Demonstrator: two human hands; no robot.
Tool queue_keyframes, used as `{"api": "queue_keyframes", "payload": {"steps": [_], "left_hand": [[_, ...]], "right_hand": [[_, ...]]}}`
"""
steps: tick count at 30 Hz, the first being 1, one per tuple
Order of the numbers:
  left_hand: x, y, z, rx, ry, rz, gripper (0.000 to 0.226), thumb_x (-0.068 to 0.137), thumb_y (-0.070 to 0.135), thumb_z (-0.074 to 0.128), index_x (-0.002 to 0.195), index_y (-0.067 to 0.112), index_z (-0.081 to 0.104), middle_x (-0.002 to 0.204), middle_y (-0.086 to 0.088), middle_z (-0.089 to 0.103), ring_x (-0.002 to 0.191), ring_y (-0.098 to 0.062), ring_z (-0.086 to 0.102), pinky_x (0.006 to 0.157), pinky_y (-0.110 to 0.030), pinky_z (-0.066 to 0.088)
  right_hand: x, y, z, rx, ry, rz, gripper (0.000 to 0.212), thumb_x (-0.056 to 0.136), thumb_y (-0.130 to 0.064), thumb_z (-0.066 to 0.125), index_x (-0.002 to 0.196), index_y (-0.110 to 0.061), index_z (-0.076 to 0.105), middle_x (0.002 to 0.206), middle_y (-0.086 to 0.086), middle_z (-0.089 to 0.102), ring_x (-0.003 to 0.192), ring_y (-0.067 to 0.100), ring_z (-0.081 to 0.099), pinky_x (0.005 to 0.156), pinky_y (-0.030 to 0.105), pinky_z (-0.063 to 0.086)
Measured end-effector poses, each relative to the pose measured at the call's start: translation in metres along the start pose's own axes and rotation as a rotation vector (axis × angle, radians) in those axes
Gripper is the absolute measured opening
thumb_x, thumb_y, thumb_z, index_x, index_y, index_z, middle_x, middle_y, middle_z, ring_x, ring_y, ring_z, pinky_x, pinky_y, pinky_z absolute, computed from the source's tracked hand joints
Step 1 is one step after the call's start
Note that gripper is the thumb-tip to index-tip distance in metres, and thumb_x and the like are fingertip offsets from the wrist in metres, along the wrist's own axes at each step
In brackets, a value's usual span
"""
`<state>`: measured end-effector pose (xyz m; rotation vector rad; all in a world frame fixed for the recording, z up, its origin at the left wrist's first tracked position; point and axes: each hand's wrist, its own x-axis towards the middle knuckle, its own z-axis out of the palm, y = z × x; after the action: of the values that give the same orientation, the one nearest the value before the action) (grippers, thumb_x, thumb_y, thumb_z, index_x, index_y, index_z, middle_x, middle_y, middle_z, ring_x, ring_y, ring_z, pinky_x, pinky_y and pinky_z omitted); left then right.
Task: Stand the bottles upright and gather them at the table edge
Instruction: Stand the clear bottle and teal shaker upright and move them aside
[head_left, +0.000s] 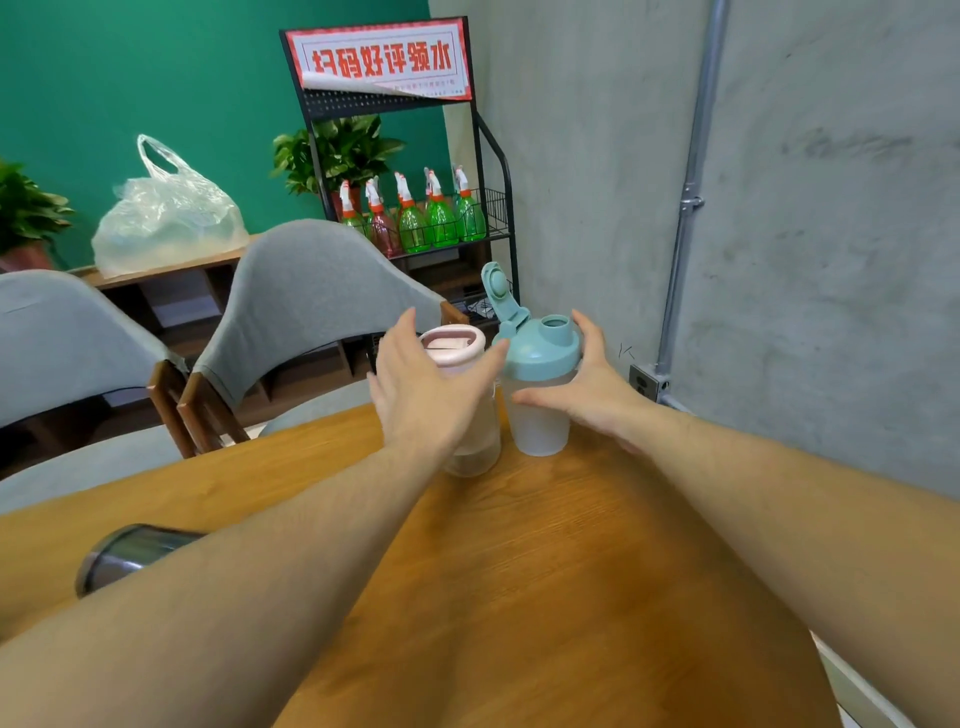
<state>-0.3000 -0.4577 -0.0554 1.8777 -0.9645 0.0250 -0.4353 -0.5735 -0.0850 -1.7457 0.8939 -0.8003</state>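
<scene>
Two bottles stand upright side by side at the far edge of the wooden table (545, 561). One is a clear bottle with a pink lid (480, 447). The other is a frosted shaker with a teal lid (540, 421), its flip cap standing open. My left hand (426, 389) covers the near side of the pink-lidded bottle, fingers straight and spread. My right hand (592, 384) cups the shaker's right side, thumb across its front, fingers loose. A dark metal tumbler (130, 551) lies on its side at the near left, partly hidden by my left forearm.
Two grey chairs (311, 291) stand behind the table's far edge. Beyond them are a black rack of green spray bottles (441, 218), a plastic bag (166, 213) on a low shelf and potted plants. A concrete wall (805, 208) runs close along the right.
</scene>
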Motion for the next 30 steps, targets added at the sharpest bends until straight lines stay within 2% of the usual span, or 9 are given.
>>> {"api": "queue_keyframes", "payload": {"steps": [2,6,10,13,16,18,23,26,30], "left_hand": [[0.010,0.016,-0.004,0.041,-0.004,0.122,0.092,0.078,0.073,0.056,0.151,0.021,0.033,0.154,0.002,0.040,0.145,-0.019,0.029,0.120,-0.051,0.015],[0.033,0.053,-0.001,0.167,-0.168,0.189,0.088,0.082,0.068,0.050,0.153,0.017,0.034,0.157,-0.002,0.041,0.151,-0.021,0.021,0.122,-0.046,0.000],[0.044,0.077,0.007,0.124,-0.369,0.112,0.090,0.086,0.051,0.060,0.158,0.016,0.019,0.154,-0.004,0.045,0.142,-0.025,0.039,0.120,-0.043,0.022],[0.043,0.082,0.009,0.056,-0.401,0.151,0.083,0.085,0.037,0.069,0.155,0.016,0.030,0.150,-0.002,0.050,0.124,-0.015,0.052,0.101,-0.029,0.041],[0.032,0.078,0.012,0.112,-0.438,0.277,0.079,0.083,0.035,0.070,0.153,0.019,0.037,0.147,-0.001,0.054,0.128,-0.020,0.055,0.106,-0.037,0.045],[0.024,0.074,0.014,0.218,-0.463,0.376,0.067,0.083,0.035,0.068,0.146,0.020,0.050,0.144,-0.001,0.057,0.129,-0.019,0.055,0.106,-0.036,0.044],[0.019,0.068,0.013,0.417,-0.490,0.502,0.053,0.086,0.033,0.061,0.138,0.022,0.060,0.135,0.002,0.065,0.121,-0.019,0.059,0.101,-0.035,0.046],[0.021,0.069,0.010,0.453,-0.511,0.486,0.058,0.087,0.035,0.060,0.144,0.024,0.054,0.144,0.004,0.058,0.128,-0.018,0.055,0.105,-0.034,0.044],[0.024,0.079,-0.001,0.519,-0.611,0.477,0.057,0.086,0.035,0.060,0.142,0.022,0.055,0.130,-0.003,0.065,0.114,-0.021,0.059,0.093,-0.032,0.048]], "right_hand": [[0.000,-0.003,-0.006,0.002,-0.008,-0.005,0.120,0.065,-0.027,0.090,0.154,-0.033,0.009,0.143,-0.002,0.041,0.127,0.018,0.045,0.106,0.032,0.040],[-0.002,-0.008,-0.010,-0.044,-0.011,-0.036,0.092,0.074,-0.014,0.084,0.146,-0.023,0.028,0.126,-0.003,0.055,0.107,0.010,0.055,0.071,0.006,0.042],[-0.003,-0.010,-0.008,-0.035,0.011,-0.036,0.087,0.072,-0.014,0.086,0.141,-0.021,0.034,0.118,-0.007,0.059,0.098,0.005,0.057,0.068,0.006,0.043],[-0.003,-0.013,-0.007,-0.046,0.019,-0.044,0.088,0.070,-0.019,0.089,0.140,-0.019,0.036,0.111,-0.011,0.057,0.090,-0.003,0.056,0.065,0.005,0.042],[-0.001,-0.013,-0.006,-0.077,-0.011,-0.055,0.086,0.073,-0.007,0.085,0.141,-0.011,0.033,0.116,-0.004,0.055,0.083,-0.004,0.053,0.059,0.002,0.044],[-0.003,-0.018,-0.005,-0.161,-0.015,-0.095,0.082,0.078,0.009,0.076,0.143,-0.005,0.028,0.133,0.012,0.051,0.087,0.004,0.056,0.061,0.007,0.049],[-0.005,-0.022,-0.004,-0.231,0.061,-0.030,0.080,0.080,-0.011,0.078,0.145,-0.009,0.032,0.135,0.014,0.053,0.119,0.028,0.055,0.092,0.029,0.044],[-0.004,-0.021,-0.002,-0.240,0.064,-0.024,0.079,0.081,-0.011,0.077,0.145,-0.009,0.032,0.135,0.015,0.053,0.116,0.027,0.055,0.094,0.031,0.045],[-0.005,-0.024,0.001,-0.245,0.055,-0.005,0.091,0.077,-0.009,0.079,0.149,-0.010,0.024,0.139,0.018,0.048,0.106,0.014,0.047,0.095,0.029,0.045]]}}
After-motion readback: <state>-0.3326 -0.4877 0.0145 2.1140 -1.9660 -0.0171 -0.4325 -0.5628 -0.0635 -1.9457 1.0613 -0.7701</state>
